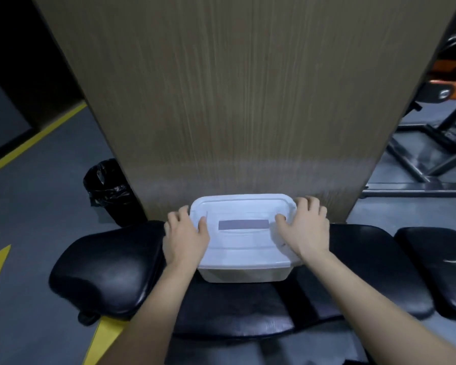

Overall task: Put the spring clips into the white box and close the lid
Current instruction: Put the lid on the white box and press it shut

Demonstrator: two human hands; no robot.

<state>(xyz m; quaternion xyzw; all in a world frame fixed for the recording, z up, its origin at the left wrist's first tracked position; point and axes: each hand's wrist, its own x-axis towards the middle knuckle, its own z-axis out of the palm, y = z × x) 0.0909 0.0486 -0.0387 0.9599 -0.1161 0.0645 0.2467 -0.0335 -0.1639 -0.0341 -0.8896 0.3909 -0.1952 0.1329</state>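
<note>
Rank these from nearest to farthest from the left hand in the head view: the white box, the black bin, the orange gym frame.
1. White box: the left hand rests on its lid's left end.
2. Black bin: on the floor, left of the hand and further back.
3. Orange gym frame: far right, at the back, past the right hand.

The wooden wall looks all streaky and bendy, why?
In the head view, the wood panel is smeared by motion blur, and the wide-angle lens bows its edges; the white box and both hands stay fairly sharp, and the black bench pad shows soft glare.
</note>
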